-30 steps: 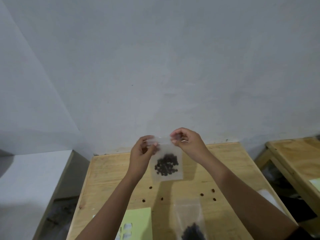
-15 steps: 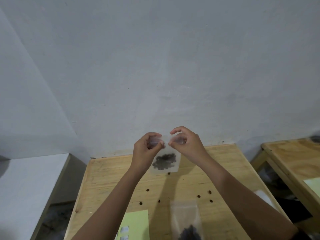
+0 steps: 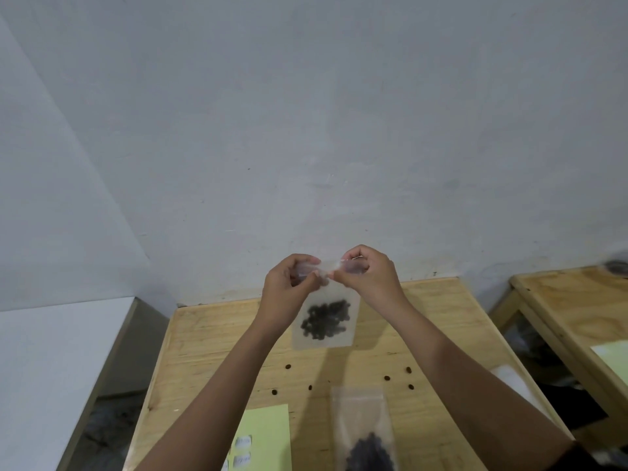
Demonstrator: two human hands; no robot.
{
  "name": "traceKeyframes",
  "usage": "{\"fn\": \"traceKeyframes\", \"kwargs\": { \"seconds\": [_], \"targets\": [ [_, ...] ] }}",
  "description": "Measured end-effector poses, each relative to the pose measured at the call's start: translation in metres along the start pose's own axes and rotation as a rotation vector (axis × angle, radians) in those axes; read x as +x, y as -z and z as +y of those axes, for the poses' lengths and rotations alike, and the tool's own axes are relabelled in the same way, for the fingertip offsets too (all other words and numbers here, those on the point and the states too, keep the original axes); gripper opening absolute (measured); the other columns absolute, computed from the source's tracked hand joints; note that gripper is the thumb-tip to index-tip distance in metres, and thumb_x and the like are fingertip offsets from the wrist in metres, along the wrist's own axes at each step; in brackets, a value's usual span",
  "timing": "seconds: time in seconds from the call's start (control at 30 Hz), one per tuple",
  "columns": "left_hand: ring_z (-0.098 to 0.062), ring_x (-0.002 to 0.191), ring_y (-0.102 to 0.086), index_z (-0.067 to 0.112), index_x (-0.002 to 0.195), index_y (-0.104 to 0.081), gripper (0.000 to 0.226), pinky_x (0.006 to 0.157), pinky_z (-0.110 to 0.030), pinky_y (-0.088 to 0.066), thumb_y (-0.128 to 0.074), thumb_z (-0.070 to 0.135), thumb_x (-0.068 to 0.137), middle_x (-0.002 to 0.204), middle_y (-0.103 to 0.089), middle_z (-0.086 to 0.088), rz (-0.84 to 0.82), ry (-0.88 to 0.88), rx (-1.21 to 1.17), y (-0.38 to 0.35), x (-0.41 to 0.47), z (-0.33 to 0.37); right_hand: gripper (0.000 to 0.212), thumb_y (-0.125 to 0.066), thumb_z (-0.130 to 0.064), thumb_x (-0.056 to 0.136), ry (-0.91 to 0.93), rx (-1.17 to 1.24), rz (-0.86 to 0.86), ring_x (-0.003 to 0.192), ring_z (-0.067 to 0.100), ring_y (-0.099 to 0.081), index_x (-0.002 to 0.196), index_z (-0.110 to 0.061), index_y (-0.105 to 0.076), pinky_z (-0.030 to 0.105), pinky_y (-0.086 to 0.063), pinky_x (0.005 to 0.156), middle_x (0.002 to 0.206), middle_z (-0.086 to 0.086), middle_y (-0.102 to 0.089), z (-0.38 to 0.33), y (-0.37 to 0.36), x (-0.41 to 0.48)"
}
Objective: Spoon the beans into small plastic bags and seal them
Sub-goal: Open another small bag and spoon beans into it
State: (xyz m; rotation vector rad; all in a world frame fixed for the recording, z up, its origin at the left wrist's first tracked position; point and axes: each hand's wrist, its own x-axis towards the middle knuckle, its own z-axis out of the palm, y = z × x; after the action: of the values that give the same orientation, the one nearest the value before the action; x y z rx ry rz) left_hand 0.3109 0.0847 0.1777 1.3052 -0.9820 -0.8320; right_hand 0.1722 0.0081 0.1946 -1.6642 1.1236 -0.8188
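Both hands are raised over the far half of the tabletop (image 3: 210,341), with the grey wall (image 3: 306,130) behind them.

Left hand (image 3: 289,290): fingers (image 3: 306,260) curled, thumb and fingertips pinching the top strip of the bag (image 3: 350,300) at its left part.

Right hand (image 3: 372,282): fingers (image 3: 355,253) curled the same way, pinching the same strip just to the right. The two pinches nearly meet at the middle of the strip. The strip is blurred and partly covered, so I cannot tell if the seal is closed.

Bag: small, clear plastic, hanging upright below the hands from its top edge. Beans (image 3: 324,319): a dark clump in the lower half of the bag, slightly blurred.

On the tabletop:
- Several loose beans (image 3: 288,366) lie scattered between the forearms, apart from one another.
- A second bag (image 3: 360,416) lies flat near the bottom edge of the view. It has a dark heap of beans at its near end, cut off by the frame.
- A green sheet (image 3: 268,426) lies left of the second bag, partly under the left forearm. It carries small white labels (image 3: 243,441), writing unreadable.
- A white item (image 3: 509,375) at the right edge is partly hidden by the right forearm; I cannot identify it.

To the right, a side table (image 3: 577,300) of wood stands apart across a gap. A white surface (image 3: 51,351) lies to the left.
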Motion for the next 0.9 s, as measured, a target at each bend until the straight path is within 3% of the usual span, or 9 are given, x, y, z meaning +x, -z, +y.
{"fn": "traceKeyframes", "kwargs": {
  "seconds": [0.13,0.3,0.47,0.6,0.73,0.9],
  "targets": [
    [-0.022,0.091,-0.07,0.001,0.11,-0.058,0.022,0.081,-0.025,-0.055,-0.041,-0.004,0.097,0.098,-0.068,-0.02,-0.061,0.004,-0.031,-0.003,-0.001,0.0,0.021,-0.079,-0.017,0.073,-0.029,0.082,-0.018,0.076,0.007,-0.061,0.086,-0.017,-0.063,0.015,-0.047,0.066,0.084,-0.006,-0.067,0.003,0.012,0.005],
    [-0.012,0.082,-0.071,0.006,0.103,-0.06,0.021,0.074,-0.022,-0.056,-0.044,-0.005,0.095,0.092,-0.068,-0.014,-0.03,-0.001,0.023,-0.005,0.001,0.0,0.014,-0.074,-0.005,0.077,-0.032,0.144,-0.085,0.073,0.013,-0.064,0.085,-0.011,-0.064,0.019,-0.057,0.067,0.081,0.002,-0.067,0.007,0.019,0.002],
    [-0.018,0.084,-0.071,0.01,0.106,-0.062,0.018,0.079,-0.028,-0.057,-0.054,0.0,0.092,0.091,-0.071,-0.014,-0.016,0.004,0.023,-0.01,-0.002,-0.004,0.013,-0.073,-0.003,0.077,-0.056,0.154,-0.027,0.067,0.012,-0.065,0.083,-0.009,-0.063,0.019,-0.056,0.063,0.076,0.002,-0.066,0.008,0.018,0.0],
    [-0.016,0.083,-0.072,0.01,0.103,-0.063,0.016,0.078,-0.027,-0.057,-0.062,0.004,0.088,0.086,-0.073,-0.008,-0.011,-0.007,0.033,-0.01,-0.001,-0.004,0.012,-0.069,-0.002,0.081,-0.041,0.213,-0.095,0.074,0.011,-0.068,0.089,-0.009,-0.065,0.019,-0.056,0.067,0.085,0.004,-0.069,0.01,0.022,-0.003],
    [-0.013,0.082,-0.071,0.013,0.1,-0.063,0.015,0.077,-0.027,-0.057,-0.061,0.002,0.089,0.085,-0.072,-0.003,-0.03,-0.005,0.08,-0.007,0.0,-0.004,0.013,-0.063,0.003,0.084,-0.068,0.276,-0.139,0.07,0.01,-0.07,0.088,-0.009,-0.065,0.018,-0.056,0.066,0.087,0.006,-0.07,0.014,0.022,-0.004],
    [-0.012,0.086,-0.07,0.005,0.11,-0.059,0.021,0.078,-0.023,-0.056,-0.046,-0.002,0.095,0.094,-0.07,-0.008,-0.174,0.05,0.008,0.001,-0.004,-0.003,0.011,-0.063,0.005,0.084,-0.113,0.321,-0.167,0.07,0.013,-0.071,0.085,-0.006,-0.065,0.019,-0.057,0.065,0.085,0.012,-0.07,0.019,0.024,-0.006]
  ]
}}
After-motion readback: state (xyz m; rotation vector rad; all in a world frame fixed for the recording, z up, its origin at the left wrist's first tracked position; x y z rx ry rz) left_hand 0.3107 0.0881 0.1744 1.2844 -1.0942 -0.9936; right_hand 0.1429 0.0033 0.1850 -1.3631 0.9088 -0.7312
